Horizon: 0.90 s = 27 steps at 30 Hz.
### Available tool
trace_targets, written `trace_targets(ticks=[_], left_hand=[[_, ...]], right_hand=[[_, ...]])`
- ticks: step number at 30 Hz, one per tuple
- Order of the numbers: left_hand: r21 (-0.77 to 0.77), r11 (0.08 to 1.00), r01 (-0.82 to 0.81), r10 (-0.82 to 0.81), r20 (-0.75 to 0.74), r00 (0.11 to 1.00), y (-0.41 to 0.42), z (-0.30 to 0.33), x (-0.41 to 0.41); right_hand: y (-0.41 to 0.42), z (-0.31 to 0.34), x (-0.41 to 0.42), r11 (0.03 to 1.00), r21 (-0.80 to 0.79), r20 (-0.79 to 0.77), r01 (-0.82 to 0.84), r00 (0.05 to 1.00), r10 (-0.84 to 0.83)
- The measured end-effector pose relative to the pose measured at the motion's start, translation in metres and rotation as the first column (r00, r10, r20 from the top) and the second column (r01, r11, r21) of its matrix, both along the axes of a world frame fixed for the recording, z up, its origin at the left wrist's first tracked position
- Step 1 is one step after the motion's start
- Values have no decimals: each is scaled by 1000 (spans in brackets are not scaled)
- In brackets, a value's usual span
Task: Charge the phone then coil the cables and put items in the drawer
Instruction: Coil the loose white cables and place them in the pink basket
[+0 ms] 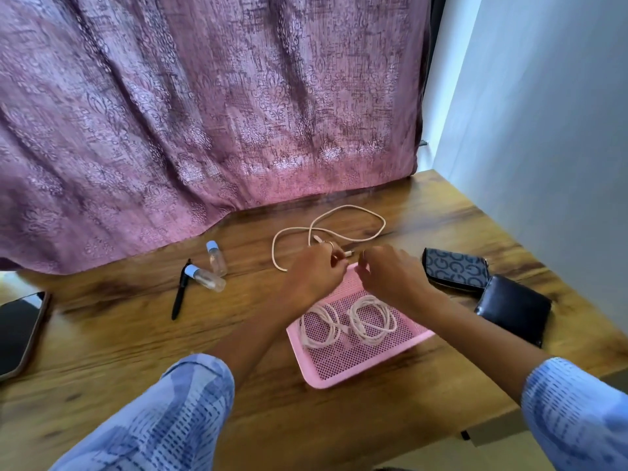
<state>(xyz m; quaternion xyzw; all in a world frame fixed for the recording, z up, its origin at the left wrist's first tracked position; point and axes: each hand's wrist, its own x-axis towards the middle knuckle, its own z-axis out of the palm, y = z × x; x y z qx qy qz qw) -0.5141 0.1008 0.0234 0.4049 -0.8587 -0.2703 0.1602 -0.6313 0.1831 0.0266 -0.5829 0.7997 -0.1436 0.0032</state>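
Note:
A loose pale pink cable [350, 222] lies in open loops on the wooden table [119, 348] beyond my hands. My left hand [314, 271] pinches the cable's plug end, whose metal tip shows between my two hands. My right hand [390, 271] hovers just right of that tip with fingers loosely curled; whether it touches the cable is unclear. Below my hands sits a pink perforated tray [356, 365] with two coiled white cables [370, 319] in it. A dark phone [18, 331] lies at the table's left edge.
A black pen [179, 294] and two small clear bottles with blue caps [207, 277] lie left of my hands. A patterned wallet [453, 268] and a black wallet [513, 307] sit at the right. A purple curtain [204, 113] hangs behind; a white wall borders the right.

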Motion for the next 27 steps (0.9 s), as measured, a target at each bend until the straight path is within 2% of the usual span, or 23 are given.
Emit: trace_targets(ticks=[2, 5, 9, 15, 20, 27], left_hand=[[-7, 998, -58, 57, -67, 996, -12, 12, -1], [14, 995, -98, 99, -67, 993, -33, 17, 2], [-9, 993, -121, 121, 0, 993, -59, 16, 12], [-15, 987, -162, 163, 97, 982, -104, 17, 31], [-4, 982, -191, 190, 141, 972, -128, 9, 36], [58, 985, -163, 155, 133, 979, -141, -13, 23]], right_hand=[[-16, 8, -3, 999, -41, 41, -21, 999, 23], [-42, 11, -10, 998, -51, 110, -46, 993, 51], [-82, 7, -15, 987, 106, 219, -119, 971, 93], [-125, -3, -25, 954, 299, 326, -23, 942, -79], [-145, -31, -18, 909, 409, 285, 80, 935, -211], [-157, -52, -13, 930, 359, 364, 82, 905, -220]])
